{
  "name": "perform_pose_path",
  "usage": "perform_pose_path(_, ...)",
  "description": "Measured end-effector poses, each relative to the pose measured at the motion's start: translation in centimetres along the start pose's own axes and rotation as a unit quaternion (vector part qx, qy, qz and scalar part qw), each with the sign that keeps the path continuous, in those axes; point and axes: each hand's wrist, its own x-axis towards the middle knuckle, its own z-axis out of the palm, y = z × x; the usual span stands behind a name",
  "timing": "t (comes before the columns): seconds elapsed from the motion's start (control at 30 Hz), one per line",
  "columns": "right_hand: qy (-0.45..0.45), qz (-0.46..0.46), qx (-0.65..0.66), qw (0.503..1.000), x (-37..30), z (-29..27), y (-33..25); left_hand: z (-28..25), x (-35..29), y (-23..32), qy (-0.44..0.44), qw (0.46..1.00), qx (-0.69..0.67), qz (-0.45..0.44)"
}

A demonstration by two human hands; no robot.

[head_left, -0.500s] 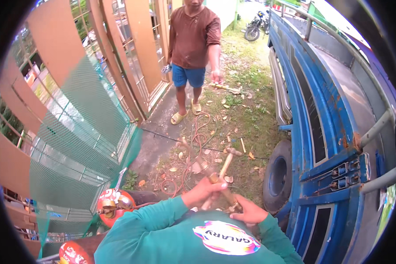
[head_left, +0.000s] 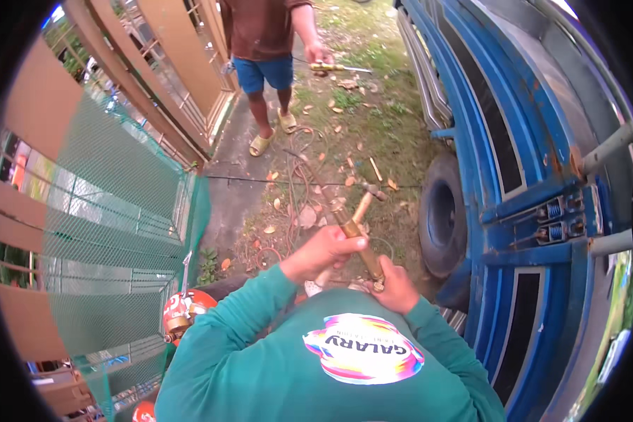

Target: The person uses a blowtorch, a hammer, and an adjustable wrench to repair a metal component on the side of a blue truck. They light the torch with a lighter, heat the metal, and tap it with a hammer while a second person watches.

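A long brass gas torch (head_left: pixel 368 260) slants in front of my chest, its thinner end pointing away to the upper left. My right hand (head_left: pixel 399 286) is closed around its near end, by the fitting. My left hand (head_left: pixel 322 254) is closed on a wooden-handled hammer (head_left: pixel 363 208), with its thumb against the torch's middle. The hammer head shows beyond the torch, and the handle's butt comes out below my left fingers. Part of both tools is hidden by my fingers.
Facing me, a person (head_left: pixel 264 35) holds out a brass tool with a thin metal tip (head_left: pixel 330 68). Hoses (head_left: pixel 302 179) and leaves lie on the ground. A blue truck (head_left: pixel 499 155) stands right; green netting (head_left: pixel 119 204) on a fence and orange-topped gas cylinders (head_left: pixel 193 302) are left.
The view has tilted down and shifted right. The torch points more plainly away from me. The other person's outstretched tool now shows its metal tip pointing right.
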Motion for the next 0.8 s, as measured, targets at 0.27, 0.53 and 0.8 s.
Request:
perform_pose_path(0.27, 0.029, 0.121, 0.074, 0.989, -1.6, -3.1, 6.1, -7.2, -1.9, -3.7, 0.223, 0.973, 0.066, 0.000)
perform_pose_path(0.53, 0.021, 0.196, 0.059, 0.979, -3.7, -4.9, 10.0, -8.8, 4.4, -1.9, 0.272, 0.961, 0.049, 0.030)
perform_pose_path(0.8, 0.089, 0.219, 0.091, 0.967, -2.4, -5.5, 8.4, -8.7, 12.1, 3.9, 0.224, 0.968, 0.107, 0.045)
